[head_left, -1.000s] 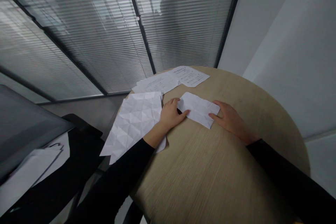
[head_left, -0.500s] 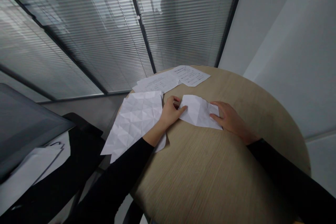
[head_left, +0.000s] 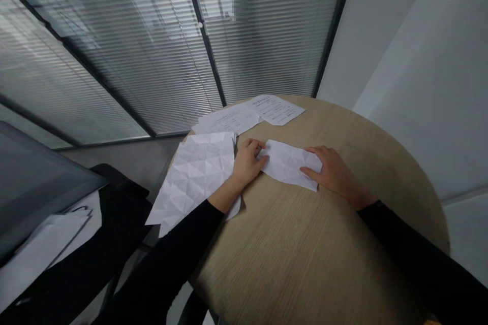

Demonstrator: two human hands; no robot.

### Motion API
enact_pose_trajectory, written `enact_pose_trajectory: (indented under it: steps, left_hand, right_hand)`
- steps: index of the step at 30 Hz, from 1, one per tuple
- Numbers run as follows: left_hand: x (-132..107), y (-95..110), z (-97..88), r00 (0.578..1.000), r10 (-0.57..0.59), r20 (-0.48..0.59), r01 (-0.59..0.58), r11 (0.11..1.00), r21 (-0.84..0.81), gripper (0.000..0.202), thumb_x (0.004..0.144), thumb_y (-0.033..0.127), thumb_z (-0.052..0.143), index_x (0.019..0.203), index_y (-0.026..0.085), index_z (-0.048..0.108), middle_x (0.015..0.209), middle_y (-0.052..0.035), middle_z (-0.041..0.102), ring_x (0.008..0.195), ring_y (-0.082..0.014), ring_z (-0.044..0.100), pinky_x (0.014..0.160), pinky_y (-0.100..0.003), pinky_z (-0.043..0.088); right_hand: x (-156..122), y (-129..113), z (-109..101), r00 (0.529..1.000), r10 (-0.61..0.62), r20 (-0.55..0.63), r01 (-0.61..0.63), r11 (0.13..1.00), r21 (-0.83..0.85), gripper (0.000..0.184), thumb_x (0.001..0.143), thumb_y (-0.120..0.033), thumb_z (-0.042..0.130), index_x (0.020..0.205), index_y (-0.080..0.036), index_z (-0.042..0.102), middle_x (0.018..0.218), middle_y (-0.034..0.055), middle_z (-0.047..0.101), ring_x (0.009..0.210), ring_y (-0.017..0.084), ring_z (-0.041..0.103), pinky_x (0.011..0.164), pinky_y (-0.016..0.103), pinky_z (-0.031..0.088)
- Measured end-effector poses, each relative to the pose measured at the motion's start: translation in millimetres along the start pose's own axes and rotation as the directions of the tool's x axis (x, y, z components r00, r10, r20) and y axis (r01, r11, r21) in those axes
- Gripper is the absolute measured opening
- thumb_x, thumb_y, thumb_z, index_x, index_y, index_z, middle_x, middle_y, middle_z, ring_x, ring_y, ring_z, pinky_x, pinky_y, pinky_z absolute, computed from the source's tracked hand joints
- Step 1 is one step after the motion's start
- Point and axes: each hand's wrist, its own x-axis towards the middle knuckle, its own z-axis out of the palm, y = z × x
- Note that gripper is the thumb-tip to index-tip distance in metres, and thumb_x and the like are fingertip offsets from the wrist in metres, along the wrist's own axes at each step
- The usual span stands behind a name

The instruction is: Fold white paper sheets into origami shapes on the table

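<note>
A creased, folded sheet of white paper [head_left: 287, 162] is held between my two hands, just over the round wooden table. My left hand [head_left: 248, 162] grips its left end, with the thumb on top and the other fingers curled behind. At the right end, my right hand [head_left: 330, 170] pinches the paper between thumb and fingers. Close to my left wrist lies a stack of white sheets [head_left: 198, 167] with a grid of triangular creases, partly covered by my left forearm. The undersides of both hands are hidden.
Printed sheets [head_left: 276, 110] lie at the far edge of the round table [head_left: 305, 264]. On the left stands a black chair [head_left: 125, 213] with more papers [head_left: 57, 236] and a grey item [head_left: 38, 177]. Behind are glass panels with blinds [head_left: 259, 51] and a white wall [head_left: 427, 86].
The folded paper has become flatter, and its right end has tilted slightly. Its raised middle crease shows less. My right thumb has shifted a little to the left; both hands keep their hold.
</note>
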Motion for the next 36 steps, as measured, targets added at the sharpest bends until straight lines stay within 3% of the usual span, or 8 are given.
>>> enact_pose_trajectory:
  steps: [2, 5, 12, 19, 24, 29, 33, 36]
  left_hand:
    - [0, 4, -2.3, 0.997, 0.071, 0.007, -0.071, 0.994, 0.083, 0.021, 0.094, 0.015, 0.087, 0.11, 0.023, 0.077, 0.122, -0.0092, 0.074, 0.12, -0.0288, 0.072, 0.112, -0.05, 0.059]
    - [-2, 12, -3.9, 0.989, 0.127, 0.07, -0.136, 0.982, 0.134, 0.015, 0.098, 0.026, 0.088, 0.11, 0.023, 0.079, 0.116, -0.0079, 0.075, 0.106, -0.0265, 0.073, 0.104, -0.046, 0.061]
    - [-7, 25, -4.1, 0.965, 0.204, 0.165, -0.242, 0.937, 0.251, 0.034, 0.099, 0.055, 0.092, 0.102, 0.024, 0.08, 0.112, -0.0087, 0.08, 0.113, -0.032, 0.076, 0.112, -0.053, 0.055]
    - [-6, 23, -3.1, 0.958, 0.164, 0.236, -0.201, 0.969, 0.142, 0.037, 0.098, 0.06, 0.09, 0.106, 0.025, 0.081, 0.116, -0.0106, 0.084, 0.112, -0.0338, 0.079, 0.114, -0.057, 0.057]
    - [-6, 16, -0.8, 0.93, 0.222, 0.294, -0.25, 0.966, 0.06, 0.033, 0.101, 0.048, 0.088, 0.124, 0.026, 0.083, 0.138, -0.0122, 0.084, 0.133, -0.0353, 0.078, 0.125, -0.059, 0.055]
    - [-6, 9, 0.3, 0.848, 0.339, 0.408, -0.355, 0.934, -0.038, 0.033, 0.111, 0.032, 0.071, 0.143, 0.029, 0.08, 0.161, -0.0103, 0.077, 0.153, -0.0305, 0.071, 0.139, -0.063, 0.044]
    - [-4, 10, -1.1, 0.789, 0.388, 0.477, -0.405, 0.911, -0.071, 0.043, 0.111, 0.015, 0.06, 0.144, 0.033, 0.08, 0.166, -0.006, 0.075, 0.158, -0.0271, 0.067, 0.143, -0.064, 0.038]
    - [-2, 11, -1.4, 0.82, 0.365, 0.442, -0.399, 0.917, -0.017, 0.042, 0.107, 0.01, 0.062, 0.135, 0.032, 0.084, 0.156, -0.0072, 0.079, 0.149, -0.0292, 0.072, 0.134, -0.06, 0.049]
  right_hand:
    - [2, 0, -1, 1.0, 0.007, -0.009, -0.008, 1.0, -0.014, 0.054, 0.101, -0.05, 0.081, 0.147, -0.024, 0.074, 0.133, 0.0189, 0.081, 0.124, 0.045, 0.076, 0.111, 0.067, 0.06]
    - [3, -2, -4, 0.999, 0.035, -0.036, -0.035, 0.999, -0.009, 0.045, 0.1, -0.047, 0.081, 0.139, -0.025, 0.076, 0.123, 0.0166, 0.081, 0.115, 0.042, 0.076, 0.105, 0.062, 0.061]
    - [4, -11, -11, 0.993, 0.117, -0.032, -0.118, 0.993, -0.022, 0.036, 0.1, -0.05, 0.081, 0.125, -0.025, 0.077, 0.095, 0.008, 0.078, 0.086, 0.032, 0.074, 0.081, 0.047, 0.056]
    - [4, -15, -14, 0.994, 0.099, 0.043, -0.099, 0.995, 0.004, 0.026, 0.105, -0.054, 0.077, 0.097, -0.029, 0.075, 0.069, -0.0018, 0.067, 0.066, 0.025, 0.067, 0.076, 0.045, 0.052]
    - [6, -16, -15, 0.998, 0.048, 0.041, -0.048, 0.999, -0.001, 0.038, 0.108, -0.05, 0.073, 0.075, -0.03, 0.068, 0.069, 0.0025, 0.068, 0.068, 0.026, 0.066, 0.075, 0.047, 0.053]
    - [6, -7, -10, 0.996, 0.014, -0.089, -0.011, 0.999, 0.032, 0.015, 0.106, -0.041, 0.073, 0.112, -0.029, 0.079, 0.12, 0.0139, 0.084, 0.117, 0.04, 0.077, 0.108, 0.062, 0.06]
    - [2, -2, -3, 0.995, 0.031, -0.09, -0.027, 0.998, 0.05, 0.044, 0.107, -0.04, 0.071, 0.148, -0.026, 0.073, 0.149, 0.0186, 0.079, 0.141, 0.044, 0.072, 0.123, 0.07, 0.056]
    - [1, -5, -2, 0.998, 0.048, -0.051, -0.047, 0.998, 0.031, 0.047, 0.105, -0.042, 0.072, 0.149, -0.026, 0.072, 0.143, 0.0182, 0.081, 0.132, 0.044, 0.076, 0.118, 0.069, 0.06]
